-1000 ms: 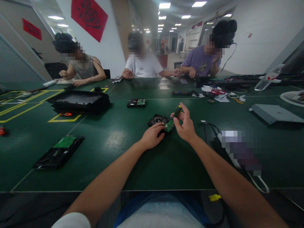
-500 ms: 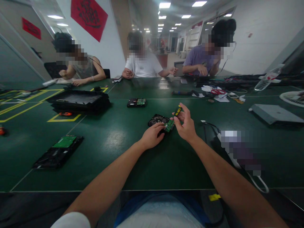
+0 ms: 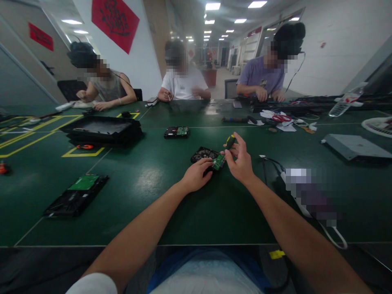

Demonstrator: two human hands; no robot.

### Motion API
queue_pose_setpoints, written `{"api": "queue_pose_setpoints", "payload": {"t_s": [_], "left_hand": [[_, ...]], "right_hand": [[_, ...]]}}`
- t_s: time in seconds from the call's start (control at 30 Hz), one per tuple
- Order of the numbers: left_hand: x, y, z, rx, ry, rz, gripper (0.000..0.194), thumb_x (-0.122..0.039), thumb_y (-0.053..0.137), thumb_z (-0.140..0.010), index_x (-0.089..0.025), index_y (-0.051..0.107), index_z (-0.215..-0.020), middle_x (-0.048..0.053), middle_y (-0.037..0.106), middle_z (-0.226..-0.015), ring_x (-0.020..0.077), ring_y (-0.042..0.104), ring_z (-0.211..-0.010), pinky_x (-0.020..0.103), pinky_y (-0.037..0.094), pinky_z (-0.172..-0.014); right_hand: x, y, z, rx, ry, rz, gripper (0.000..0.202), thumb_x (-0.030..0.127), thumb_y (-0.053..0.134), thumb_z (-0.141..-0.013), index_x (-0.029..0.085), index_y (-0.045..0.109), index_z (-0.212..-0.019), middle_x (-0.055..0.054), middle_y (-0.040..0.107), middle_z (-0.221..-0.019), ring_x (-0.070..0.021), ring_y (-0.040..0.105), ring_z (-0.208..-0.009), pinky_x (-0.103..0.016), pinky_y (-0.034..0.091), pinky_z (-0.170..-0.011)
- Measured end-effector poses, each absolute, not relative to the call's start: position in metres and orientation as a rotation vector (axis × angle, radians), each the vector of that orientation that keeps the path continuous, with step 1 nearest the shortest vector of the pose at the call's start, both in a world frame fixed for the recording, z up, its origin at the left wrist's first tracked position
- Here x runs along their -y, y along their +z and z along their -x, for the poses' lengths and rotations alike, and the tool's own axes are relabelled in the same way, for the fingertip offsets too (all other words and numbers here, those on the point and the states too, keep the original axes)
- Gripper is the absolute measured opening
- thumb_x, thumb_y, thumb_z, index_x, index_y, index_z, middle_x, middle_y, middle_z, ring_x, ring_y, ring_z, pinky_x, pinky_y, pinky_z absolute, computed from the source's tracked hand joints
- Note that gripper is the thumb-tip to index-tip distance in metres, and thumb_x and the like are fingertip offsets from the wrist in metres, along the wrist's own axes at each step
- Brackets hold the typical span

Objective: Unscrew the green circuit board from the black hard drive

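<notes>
At your left, a hard disk drive lies on the green table, black and moulded, with a flat green board on its farther part. Behind it are black plastic trays, shallow and rectangular, one on another. Farther to the right is a small hard drive, well apart from your hands.

Your left hand lies on the near side of the middle hard drive, fingers bent over its edge; whether it grips or only presses, I cannot tell. This drive is in front of you, between your two hands, its long axis running from far left to near right. Its black casing has round shapes, and the green circuit board is at the right end, closer to your right hand. That hand pinches a screwdriver with thick green-and-yellow handle. It leans, its lower end directed left and down to the board; the tip is hidden, so contact cannot be told.

On the right is a grey box, flat and smooth, perhaps metal.
</notes>
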State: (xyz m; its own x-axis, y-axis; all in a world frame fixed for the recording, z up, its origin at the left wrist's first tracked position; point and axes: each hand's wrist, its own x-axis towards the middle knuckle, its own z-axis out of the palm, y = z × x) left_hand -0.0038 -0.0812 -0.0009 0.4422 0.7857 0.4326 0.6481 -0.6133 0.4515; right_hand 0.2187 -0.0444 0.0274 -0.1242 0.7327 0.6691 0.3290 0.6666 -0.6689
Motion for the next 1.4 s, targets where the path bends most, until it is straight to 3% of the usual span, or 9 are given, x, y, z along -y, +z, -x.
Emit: {"api": "queue_pose_setpoints", "payload": {"t_s": [0.2, 0.43, 0.67, 0.93, 1.1, 1.23, 1.4], "left_hand": [[0.081, -0.001, 0.0031, -1.261, 0.915, -2.479, 0.039, -0.025, 0.063, -0.095, -0.018, 0.066, -0.133, 0.013, 0.061, -0.148, 0.0278, 0.062, -0.135, 0.047, 0.051, -0.116], [0.0812, -0.0036, 0.0021, -1.273, 0.905, -2.513, 0.039, -0.025, 0.061, -0.096, -0.019, 0.065, -0.135, 0.014, 0.059, -0.149, 0.0287, 0.061, -0.135, 0.049, 0.053, -0.115], [0.0834, -0.0013, 0.0018, -1.275, 0.907, -2.501, 0.04, -0.025, 0.061, -0.096, -0.017, 0.064, -0.135, 0.015, 0.059, -0.148, 0.0297, 0.062, -0.133, 0.049, 0.054, -0.113], [0.0826, -0.0012, 0.0014, -1.289, 0.891, -2.492, 0.04, -0.025, 0.062, -0.096, -0.02, 0.065, -0.135, 0.013, 0.06, -0.148, 0.0289, 0.066, -0.128, 0.048, 0.056, -0.11], [0.082, -0.0036, 0.0014, -1.281, 0.92, -2.49, 0.042, -0.025, 0.063, -0.095, -0.02, 0.064, -0.137, 0.014, 0.059, -0.148, 0.0297, 0.063, -0.132, 0.05, 0.054, -0.113], [0.0815, -0.0053, 0.0019, -1.277, 0.921, -2.492, 0.042, -0.025, 0.062, -0.096, -0.019, 0.063, -0.137, 0.015, 0.058, -0.148, 0.03, 0.062, -0.131, 0.05, 0.055, -0.112], [0.0842, -0.0024, 0.0006, -1.314, 0.914, -2.493, 0.044, -0.027, 0.063, -0.095, -0.021, 0.063, -0.138, 0.015, 0.055, -0.148, 0.0272, 0.069, -0.115, 0.047, 0.06, -0.101]], "right_hand": [[0.0409, 0.0242, -0.2208, 1.709, 0.348, 0.926, 0.076, 0.049, 0.068, -0.096, 0.034, 0.032, -0.162, -0.01, 0.07, -0.122, -0.0238, 0.078, -0.082, -0.043, 0.07, -0.075], [0.0434, 0.0264, -0.2194, 1.727, 0.409, 0.849, 0.07, 0.039, 0.056, -0.104, 0.035, 0.023, -0.166, -0.008, 0.074, -0.119, -0.0242, 0.079, -0.096, -0.045, 0.069, -0.088], [0.0421, 0.0267, -0.2199, 1.703, 0.308, 0.913, 0.078, 0.043, 0.07, -0.095, 0.035, 0.032, -0.163, -0.007, 0.072, -0.114, -0.0225, 0.074, -0.086, -0.044, 0.069, -0.081], [0.0439, 0.0266, -0.2179, 1.705, 0.432, 0.871, 0.073, 0.042, 0.061, -0.101, 0.034, 0.026, -0.165, -0.009, 0.073, -0.12, -0.0229, 0.077, -0.094, -0.043, 0.068, -0.086], [0.0425, 0.0268, -0.219, 1.696, 0.324, 0.921, 0.078, 0.049, 0.07, -0.095, 0.034, 0.032, -0.162, -0.006, 0.074, -0.111, -0.0234, 0.074, -0.086, -0.045, 0.068, -0.084], [0.0431, 0.0273, -0.2201, 1.724, 0.333, 0.925, 0.075, 0.047, 0.066, -0.098, 0.034, 0.031, -0.163, -0.008, 0.072, -0.121, -0.0243, 0.074, -0.091, -0.048, 0.067, -0.088], [0.0423, 0.0255, -0.2197, 1.73, 0.409, 0.885, 0.075, 0.046, 0.06, -0.101, 0.032, 0.024, -0.166, -0.009, 0.073, -0.119, -0.025, 0.076, -0.095, -0.048, 0.066, -0.091]]}}
